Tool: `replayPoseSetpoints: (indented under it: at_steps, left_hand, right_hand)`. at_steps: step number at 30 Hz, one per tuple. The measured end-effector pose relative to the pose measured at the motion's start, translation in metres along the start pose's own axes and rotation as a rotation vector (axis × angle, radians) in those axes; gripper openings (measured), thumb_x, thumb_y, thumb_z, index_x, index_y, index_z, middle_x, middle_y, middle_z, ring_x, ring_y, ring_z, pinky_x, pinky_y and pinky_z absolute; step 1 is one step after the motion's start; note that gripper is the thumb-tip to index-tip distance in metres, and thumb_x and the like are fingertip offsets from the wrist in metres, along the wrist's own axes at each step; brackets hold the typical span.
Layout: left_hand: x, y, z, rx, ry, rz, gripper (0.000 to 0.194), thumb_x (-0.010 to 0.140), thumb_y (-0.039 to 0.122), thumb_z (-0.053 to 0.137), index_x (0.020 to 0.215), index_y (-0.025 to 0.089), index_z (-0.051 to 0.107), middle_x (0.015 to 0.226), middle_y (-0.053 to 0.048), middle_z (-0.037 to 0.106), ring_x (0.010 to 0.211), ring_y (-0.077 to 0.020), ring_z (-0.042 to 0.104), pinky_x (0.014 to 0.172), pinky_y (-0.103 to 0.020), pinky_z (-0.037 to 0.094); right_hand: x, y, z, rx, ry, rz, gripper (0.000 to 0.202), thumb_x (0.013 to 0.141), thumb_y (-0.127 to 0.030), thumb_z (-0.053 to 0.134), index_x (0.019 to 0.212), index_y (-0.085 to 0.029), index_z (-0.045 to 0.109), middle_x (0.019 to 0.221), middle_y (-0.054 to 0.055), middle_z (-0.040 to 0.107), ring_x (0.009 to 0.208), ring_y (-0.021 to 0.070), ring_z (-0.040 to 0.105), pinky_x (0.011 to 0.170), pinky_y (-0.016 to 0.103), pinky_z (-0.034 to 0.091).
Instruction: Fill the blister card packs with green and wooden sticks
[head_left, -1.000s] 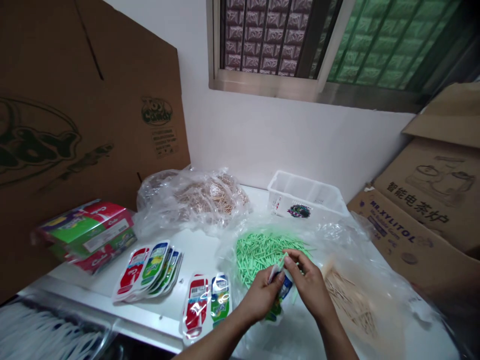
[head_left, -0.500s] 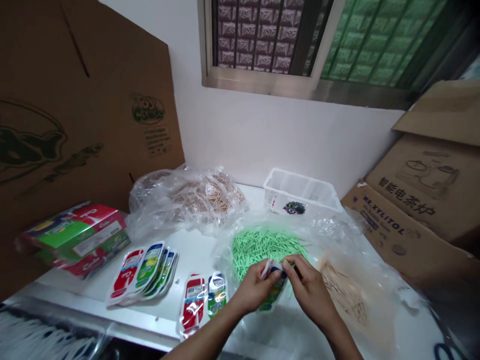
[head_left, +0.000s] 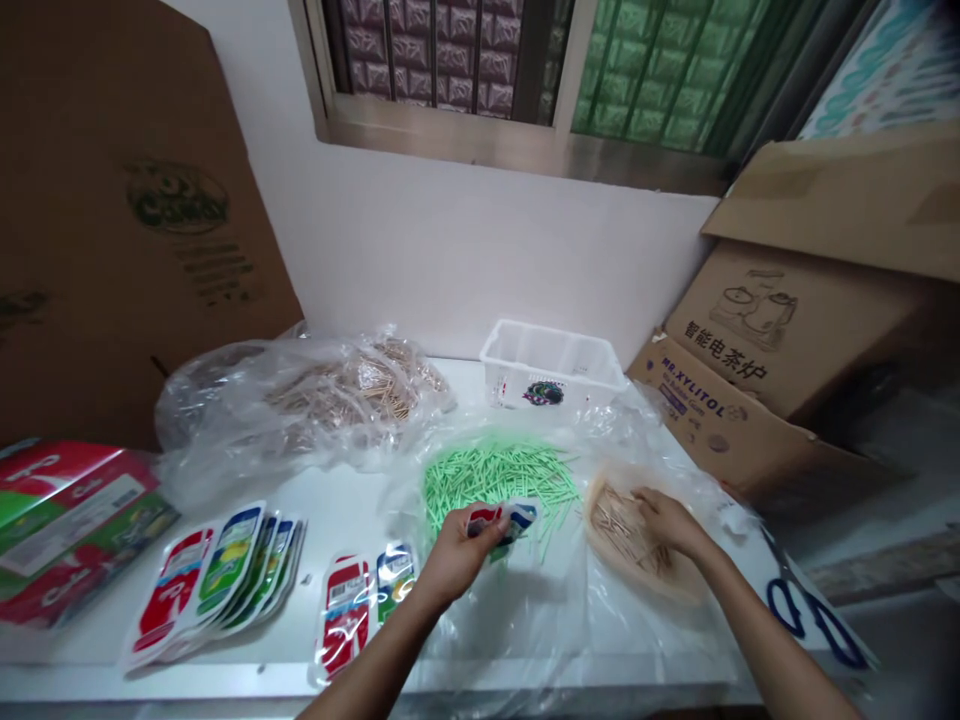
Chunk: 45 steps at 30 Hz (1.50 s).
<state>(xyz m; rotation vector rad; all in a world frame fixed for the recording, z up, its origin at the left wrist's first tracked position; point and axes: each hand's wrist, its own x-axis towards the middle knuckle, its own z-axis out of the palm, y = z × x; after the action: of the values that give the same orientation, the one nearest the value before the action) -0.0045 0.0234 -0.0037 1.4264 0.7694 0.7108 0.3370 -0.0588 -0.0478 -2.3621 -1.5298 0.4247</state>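
My left hand (head_left: 463, 552) grips a small red and blue-green packet (head_left: 517, 518) in front of a heap of light green sticks (head_left: 495, 475) on clear plastic. To the right, my right hand (head_left: 664, 518) reaches into a bag of pale wooden sticks (head_left: 626, 530); its fingers are bent at the sticks, and their tips are partly hidden. Left of my left forearm lie red and blue-green packets (head_left: 349, 615). Farther left is a fanned stack of similar packets (head_left: 225, 575).
A clear bag of brown sticks (head_left: 360, 390) lies at the back, beside a white plastic basket (head_left: 555, 370). Cardboard boxes stand at the left (head_left: 135, 230) and right (head_left: 750, 320). Blue-handled scissors (head_left: 814, 620) lie at the right edge, a red-green box (head_left: 71, 530) at far left.
My right hand has left the packet and moved right to the bag of pale sticks. My left hand still holds the packet. The view has shifted to the right.
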Motion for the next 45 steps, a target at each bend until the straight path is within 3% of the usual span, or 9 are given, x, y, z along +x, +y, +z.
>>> replayPoseSetpoints:
  at_steps: [5,10,14,16,23,29,35,41,45]
  left_hand:
    - [0.003,-0.007,0.008,-0.014,-0.063,-0.026,0.043,0.074,0.05,0.06,0.055,0.017,0.041,0.051,0.006,0.03,0.05,-0.0073,0.026,0.05,-0.023,0.019]
    - [0.006,-0.009,0.008,-0.008,-0.049,-0.037,0.045,0.074,0.051,0.059,0.053,0.017,0.038,0.051,0.006,0.03,0.05,-0.0073,0.026,0.049,-0.023,0.018]
    - [0.009,-0.01,0.008,-0.011,-0.041,-0.043,0.046,0.074,0.051,0.059,0.052,0.018,0.037,0.051,0.006,0.029,0.049,-0.0072,0.025,0.049,-0.023,0.018]
    - [0.01,-0.012,0.009,-0.013,-0.045,-0.049,0.045,0.074,0.051,0.059,0.053,0.017,0.037,0.052,0.006,0.029,0.05,-0.0073,0.025,0.049,-0.023,0.018]
    - [0.012,-0.015,0.009,-0.024,-0.038,-0.062,0.044,0.074,0.051,0.059,0.053,0.016,0.04,0.053,0.005,0.03,0.051,-0.0075,0.026,0.05,-0.023,0.019]
    - [0.014,-0.015,0.006,-0.028,-0.032,-0.078,0.046,0.071,0.055,0.06,0.054,0.016,0.044,0.051,0.005,0.031,0.05,-0.0075,0.026,0.049,-0.023,0.018]
    - [0.017,-0.01,0.008,-0.056,0.019,-0.068,0.045,0.07,0.051,0.062,0.05,0.016,0.042,0.05,0.006,0.032,0.048,-0.0069,0.027,0.048,-0.022,0.018]
    - [0.043,-0.003,0.029,-0.041,0.225,0.015,0.037,0.07,0.049,0.063,0.059,0.014,0.055,0.049,0.006,0.037,0.047,-0.0074,0.031,0.049,-0.021,0.023]
    - [0.08,-0.002,0.062,-0.035,0.192,0.163,0.035,0.075,0.044,0.06,0.09,0.012,0.066,0.067,0.0,0.059,0.06,-0.0128,0.048,0.059,-0.024,0.036]
  right_hand:
    - [0.016,0.011,0.02,-0.141,-0.085,0.031,0.03,0.08,-0.016,0.04,0.1,-0.011,0.063,0.105,0.016,0.062,0.095,0.0222,0.058,0.082,0.029,0.038]
    - [0.021,0.009,0.022,-0.24,-0.145,0.037,0.033,0.085,-0.028,0.038,0.096,-0.011,0.064,0.101,0.016,0.064,0.097,0.0247,0.057,0.083,0.032,0.037]
    - [0.013,0.002,0.026,-0.298,-0.155,0.046,0.064,0.074,-0.05,0.053,0.124,-0.01,0.05,0.118,0.02,0.057,0.109,0.0313,0.051,0.086,0.036,0.037]
    - [0.009,-0.002,0.03,-0.327,-0.155,0.052,0.081,0.065,-0.051,0.061,0.129,-0.006,0.043,0.121,0.022,0.054,0.112,0.0347,0.048,0.086,0.038,0.037]
    - [0.011,-0.008,0.036,-0.398,-0.168,0.094,0.037,0.072,-0.027,0.051,0.102,-0.007,0.061,0.107,0.023,0.062,0.099,0.0347,0.056,0.078,0.04,0.039]
    - [0.011,-0.005,0.035,-0.378,-0.17,0.076,0.027,0.078,-0.015,0.042,0.096,-0.007,0.06,0.099,0.025,0.064,0.095,0.0338,0.059,0.08,0.042,0.035]
    - [0.006,0.011,0.019,-0.267,-0.147,0.093,0.026,0.085,-0.018,0.03,0.098,-0.011,0.052,0.089,0.018,0.067,0.083,0.0288,0.063,0.077,0.038,0.036]
    - [-0.005,0.008,0.018,-0.109,-0.068,-0.043,0.025,0.087,-0.022,0.026,0.102,-0.02,0.046,0.097,0.007,0.065,0.092,0.019,0.06,0.08,0.028,0.037]
    - [-0.01,0.008,0.014,-0.053,-0.014,-0.165,0.023,0.088,-0.024,0.03,0.098,-0.023,0.05,0.102,0.005,0.064,0.101,0.02,0.056,0.093,0.032,0.031]
